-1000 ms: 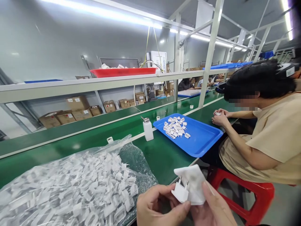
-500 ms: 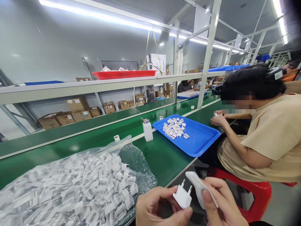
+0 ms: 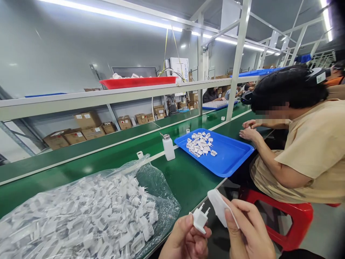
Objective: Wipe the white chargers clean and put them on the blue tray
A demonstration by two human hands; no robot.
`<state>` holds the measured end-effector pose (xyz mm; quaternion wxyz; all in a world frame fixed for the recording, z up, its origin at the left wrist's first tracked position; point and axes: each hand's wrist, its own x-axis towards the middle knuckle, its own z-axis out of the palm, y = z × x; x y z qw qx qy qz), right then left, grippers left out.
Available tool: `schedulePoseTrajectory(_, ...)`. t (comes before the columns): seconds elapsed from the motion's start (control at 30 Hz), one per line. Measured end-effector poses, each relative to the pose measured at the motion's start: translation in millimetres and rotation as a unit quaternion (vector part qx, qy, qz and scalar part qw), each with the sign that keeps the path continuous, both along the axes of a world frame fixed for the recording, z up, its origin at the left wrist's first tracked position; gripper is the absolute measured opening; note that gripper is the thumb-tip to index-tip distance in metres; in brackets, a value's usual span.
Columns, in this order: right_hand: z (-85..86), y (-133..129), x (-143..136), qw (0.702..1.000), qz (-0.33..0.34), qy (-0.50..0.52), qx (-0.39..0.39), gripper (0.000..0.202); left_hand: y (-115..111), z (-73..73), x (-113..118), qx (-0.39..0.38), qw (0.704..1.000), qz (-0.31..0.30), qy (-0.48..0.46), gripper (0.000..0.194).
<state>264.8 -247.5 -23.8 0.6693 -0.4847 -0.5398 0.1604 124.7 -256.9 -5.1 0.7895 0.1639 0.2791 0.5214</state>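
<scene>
The plug (image 3: 199,220) is between the thumb and fingers of the left hand (image 3: 185,239), in front of the bench's near edge. The fingers close on its wider end, which seems to be why both pins stand free, pointing up and away from the palm. Just beside it, apart from the pins, the right hand (image 3: 250,230) pinches a white cloth (image 3: 219,208) between thumb and fingers; gripped near one end, it leaves a flap loose towards the plug, probably so that the fingertips stay off that part. On the green bench (image 3: 185,180), an open clear bag (image 3: 164,196) full of white plugs lies to the left, likely for easy reach. Beyond the hands, a bottle (image 3: 169,149) stands upright between bag and blue tray (image 3: 234,153). The tray's raised rim probably keeps its small pile of plugs (image 3: 199,144) together. To the right, a co-worker (image 3: 309,144) bends over their own hands.
</scene>
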Motion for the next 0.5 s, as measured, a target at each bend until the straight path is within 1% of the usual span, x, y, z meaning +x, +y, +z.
schedulePoseTrajectory(0.03, 0.2, 1.2, 0.8, 0.999, 0.017, 0.020, -0.032, 0.023, 2.5, -4.1, 0.0, -0.024, 0.999, -0.020, -0.034, 0.041)
schedulePoseTrajectory(0.07, 0.7, 2.5, 1.6, 0.995, 0.055, 0.043, -0.064, 0.027, 5.0, -8.1, 0.4, -0.040, 0.997, -0.036, -0.062, 0.042)
schedulePoseTrajectory(0.1, 1.0, 4.1, 2.3, 0.987, 0.108, 0.067, -0.094, 0.029, 7.4, -12.0, 1.1, -0.050, 0.994, -0.047, -0.086, 0.043)
schedulePoseTrajectory(0.13, 0.8, 6.0, 3.1, 0.974, 0.170, 0.089, -0.122, 0.032, 9.6, -15.5, 2.1, -0.057, 0.991, -0.051, -0.107, 0.043)
schedulePoseTrajectory(0.2, -1.9, 11.0, 5.0, 0.935, 0.293, 0.117, -0.160, 0.038, 13.6, -20.3, 4.4, -0.071, 0.987, -0.049, -0.138, 0.042)
schedulePoseTrajectory(0.23, -4.8, 14.2, 6.4, 0.916, 0.341, 0.125, -0.170, 0.040, 15.2, -21.4, 5.6, -0.081, 0.985, -0.048, -0.146, 0.041)
schedulePoseTrajectory(0.27, -8.6, 17.7, 8.3, 0.901, 0.373, 0.133, -0.178, 0.041, 16.7, -21.5, 6.7, -0.092, 0.983, -0.047, -0.152, 0.040)
schedulePoseTrajectory(0.3, -13.1, 21.4, 10.8, 0.890, 0.387, 0.148, -0.188, 0.040, 18.2, -20.8, 7.9, -0.106, 0.981, -0.045, -0.154, 0.040)
schedulePoseTrajectory(0.33, -17.9, 25.2, 14.0, 0.884, 0.384, 0.173, -0.202, 0.038, 19.9, -19.5, 9.2, -0.122, 0.980, -0.038, -0.153, 0.039)
schedulePoseTrajectory(0.37, -22.7, 28.9, 18.0, 0.880, 0.367, 0.205, -0.219, 0.036, 22.0, -17.9, 10.7, -0.141, 0.979, -0.023, -0.145, 0.037)
schedulePoseTrajectory(0.43, -30.8, 35.6, 27.8, 0.873, 0.306, 0.279, -0.258, 0.035, 28.3, -14.5, 15.1, -0.175, 0.979, 0.029, -0.099, 0.031)
schedulePoseTrajectory(0.5, -35.3, 41.6, 39.3, 0.868, 0.230, 0.336, -0.285, 0.040, 38.8, -11.6, 22.3, -0.188, 0.977, 0.094, -0.018, 0.027)
